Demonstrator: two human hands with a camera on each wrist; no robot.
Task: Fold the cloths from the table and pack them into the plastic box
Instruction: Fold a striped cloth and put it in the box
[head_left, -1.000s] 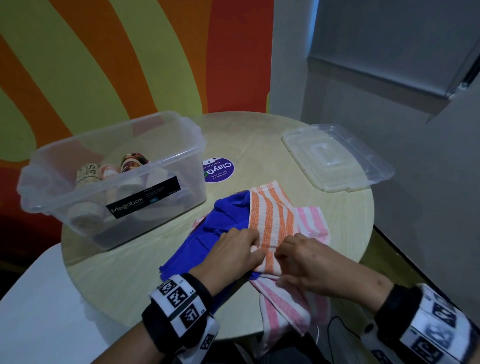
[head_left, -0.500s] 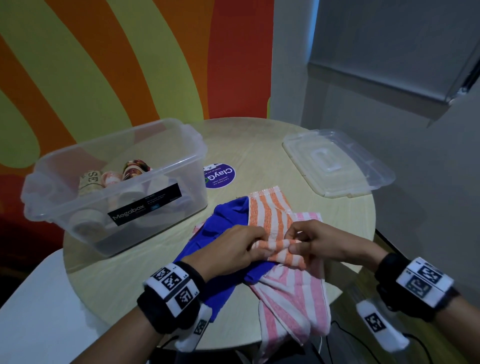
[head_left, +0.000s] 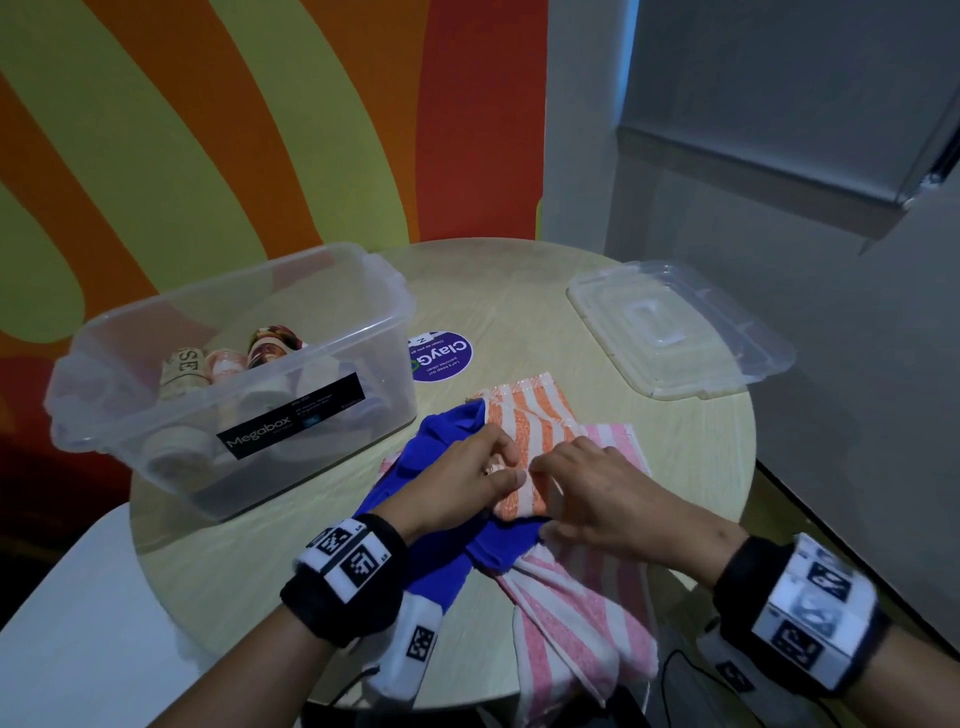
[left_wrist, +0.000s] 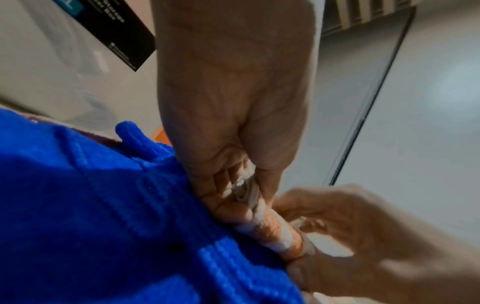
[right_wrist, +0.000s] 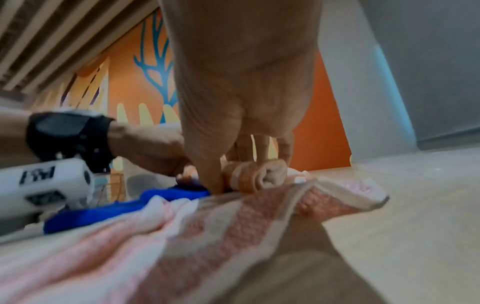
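On the round table (head_left: 545, 291) at frame centre, I am seeing the left hand (head_left: 457, 480) and right hand (head_left: 597, 491) pinching the orange-striped cloth's (head_left: 530, 421) rolled end (fingers curled).

- Left hand (head_left: 457, 486) palm down at centre, knuckles raised, fingers (left_wrist: 221, 197) curled and thumb tucked, pinching one end of a rolled orange-striped cloth (head_left: 524, 457).
- Right hand (head_left: 597, 493) palm down just beside it, fingertips nearly touching the left's, fingers (right_wrist: 259, 148) bent down onto the other end of the roll, thumb (right_wrist: 210, 164) planted at its near side.
- Both forearms reaching in from the lower edge, converging toward the middle.
- Black bands with white marker tags strapped round each wrist; right band blurred in the head view.
- Seen from the right wrist, left wrist low and level, close over the tabletop (right_wrist: 389, 205).
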